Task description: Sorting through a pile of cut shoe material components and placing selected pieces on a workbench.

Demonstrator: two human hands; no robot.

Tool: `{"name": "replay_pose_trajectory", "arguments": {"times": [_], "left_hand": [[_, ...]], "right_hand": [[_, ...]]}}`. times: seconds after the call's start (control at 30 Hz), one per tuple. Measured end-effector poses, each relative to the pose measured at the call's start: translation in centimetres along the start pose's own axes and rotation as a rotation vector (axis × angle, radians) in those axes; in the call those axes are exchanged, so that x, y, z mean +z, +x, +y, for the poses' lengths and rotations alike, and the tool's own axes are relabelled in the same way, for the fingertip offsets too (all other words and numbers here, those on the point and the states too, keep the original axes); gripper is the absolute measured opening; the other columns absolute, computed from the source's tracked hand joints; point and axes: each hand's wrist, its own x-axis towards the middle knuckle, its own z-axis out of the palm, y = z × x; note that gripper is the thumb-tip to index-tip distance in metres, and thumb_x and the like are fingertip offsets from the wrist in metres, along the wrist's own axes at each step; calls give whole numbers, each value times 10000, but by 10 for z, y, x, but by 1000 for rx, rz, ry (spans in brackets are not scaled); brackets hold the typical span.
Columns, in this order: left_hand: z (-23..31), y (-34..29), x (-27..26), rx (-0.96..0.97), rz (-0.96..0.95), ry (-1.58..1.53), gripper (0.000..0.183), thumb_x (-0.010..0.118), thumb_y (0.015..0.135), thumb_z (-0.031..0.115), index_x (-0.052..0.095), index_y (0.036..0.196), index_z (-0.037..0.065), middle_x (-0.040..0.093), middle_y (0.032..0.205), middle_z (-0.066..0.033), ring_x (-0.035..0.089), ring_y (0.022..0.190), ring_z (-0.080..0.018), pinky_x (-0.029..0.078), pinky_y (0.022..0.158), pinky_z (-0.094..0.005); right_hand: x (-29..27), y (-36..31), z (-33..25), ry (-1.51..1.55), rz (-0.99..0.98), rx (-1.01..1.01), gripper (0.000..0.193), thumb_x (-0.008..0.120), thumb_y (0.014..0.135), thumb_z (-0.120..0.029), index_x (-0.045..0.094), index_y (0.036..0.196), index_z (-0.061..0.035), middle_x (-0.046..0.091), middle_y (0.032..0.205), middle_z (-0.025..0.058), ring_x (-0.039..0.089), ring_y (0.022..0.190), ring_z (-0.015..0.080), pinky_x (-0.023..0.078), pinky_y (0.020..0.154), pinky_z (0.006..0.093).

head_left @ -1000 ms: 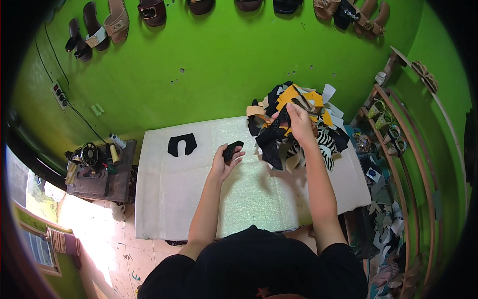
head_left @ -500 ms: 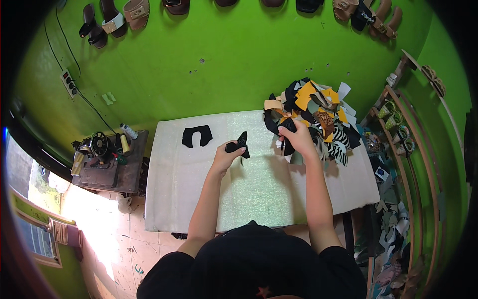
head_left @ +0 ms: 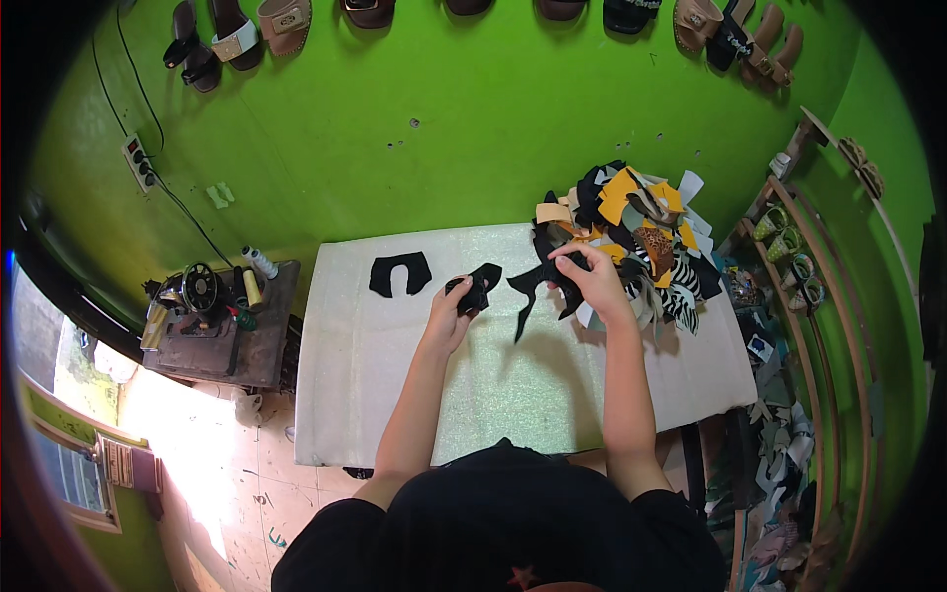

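Observation:
My left hand (head_left: 451, 318) is closed on a folded piece of black material (head_left: 482, 284), held just above the middle of the white-covered table (head_left: 345, 395). In my right hand (head_left: 596, 284), thumb and fingers grip a black scrap (head_left: 527, 302) with pointed tails hanging to the left. That hand is at the near left edge of a heaped pile of scraps (head_left: 646, 242) in black, yellow, grey, white, zebra and leopard patterns. Flat on the table to the left lies a black U-shaped cutout (head_left: 383, 275), its gap facing me.
A sewing machine (head_left: 197, 291) with thread spools (head_left: 258, 261) stands left of the table. Sandals (head_left: 284, 28) hang along the green wall. To the right, a wooden rack (head_left: 804, 326) holds green footwear (head_left: 781, 237), with more scraps (head_left: 789, 449) heaped beside it.
My right hand has drawn a black scrap partly out from the pile, and its tails now show. My left hand has turned the folded black piece. The view has shifted slightly.

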Motion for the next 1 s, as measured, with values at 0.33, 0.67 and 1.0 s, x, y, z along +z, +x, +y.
{"name": "replay_pose_trajectory", "arguments": {"times": [0.33,0.67,1.0], "left_hand": [[-14,-7,33,193,52,83,509,584,815,50,317,1249,41,548,1158,-101,546,966,-139,433,790,-251],[-18,-10,37,173,-162,-3,386,493,875,63,340,1220,-15,481,1216,-129,495,1065,-195,397,923,-295],[11,-12,-3,-50,-176,541,341,444,902,271,518,1160,60,538,1171,-56,496,1072,-154,364,875,-259]], "right_hand": [[9,3,32,-395,-261,-110,150,679,728,-121,651,820,-5,636,913,91,574,863,163,419,807,285],[32,7,44,-351,-145,-12,150,664,746,-134,659,829,-8,639,707,48,559,648,86,452,604,240],[3,17,10,-826,-128,-78,148,647,684,-137,658,766,-14,638,750,151,614,727,268,462,687,309]]}}
